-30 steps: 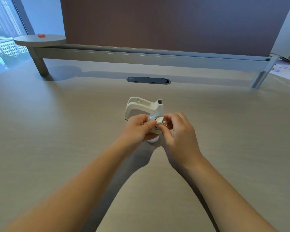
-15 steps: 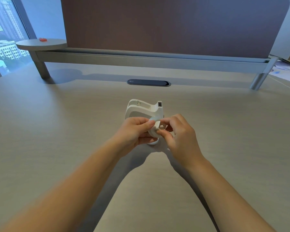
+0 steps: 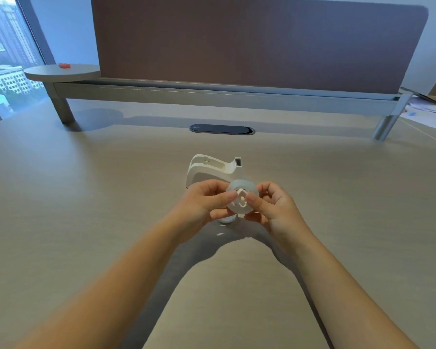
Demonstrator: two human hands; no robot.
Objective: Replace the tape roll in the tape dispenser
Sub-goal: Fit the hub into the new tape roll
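A white tape dispenser [image 3: 213, 170] stands on the desk just beyond my hands, its roll bay without a roll. I hold a translucent tape roll [image 3: 237, 188] with a white hub [image 3: 241, 199] in its centre, flat face toward me, a little above the desk. My left hand [image 3: 204, 200] pinches the roll's left side with thumb and fingers. My right hand [image 3: 271, 204] grips its right side, thumb pressed on the hub. A second pale round piece [image 3: 227, 219] lies on the desk under my hands, mostly hidden.
The beige desk [image 3: 86, 210] stretches wide on both sides. A dark oval cable port [image 3: 222, 129] sits behind the dispenser. A raised shelf rail [image 3: 212, 95] and brown divider panel close the back. Papers [image 3: 423, 114] lie at far right.
The roll has turned so its flat face and hub now show toward me. My hands have parted slightly around it and sit a bit nearer the dispenser.
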